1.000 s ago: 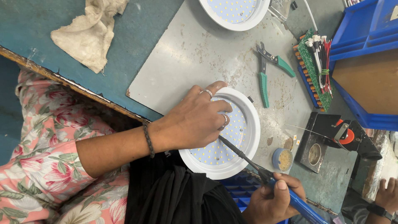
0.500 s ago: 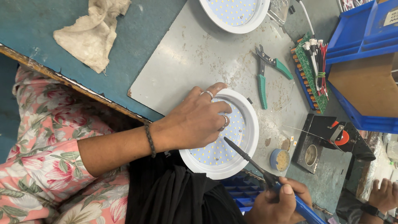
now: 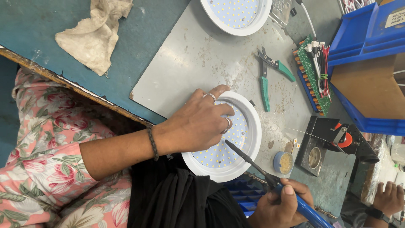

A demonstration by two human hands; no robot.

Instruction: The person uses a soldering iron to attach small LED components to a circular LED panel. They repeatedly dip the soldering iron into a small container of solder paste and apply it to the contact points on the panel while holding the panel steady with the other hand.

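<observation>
My left hand (image 3: 198,122), with rings and a dark bracelet, lies flat on a round white LED lamp (image 3: 255,133) and holds it down on the grey metal sheet (image 3: 190,63). My right hand (image 3: 280,207), at the bottom edge, grips a soldering iron (image 3: 253,164) with a blue handle. The iron's dark tip rests on the lamp's dotted LED board, just below my left fingers.
A small flux tin (image 3: 283,163) and a black iron stand (image 3: 333,145) sit right of the lamp. Green-handled pliers (image 3: 266,80), a green circuit board with wires (image 3: 314,69), blue bins (image 3: 367,59), a second lamp (image 3: 236,12) and a cloth (image 3: 90,36) lie around. Another person's hand (image 3: 386,198) shows at the bottom right.
Both hands keep their places and the iron's tip stays on the LED board. Only the view has shifted slightly.
</observation>
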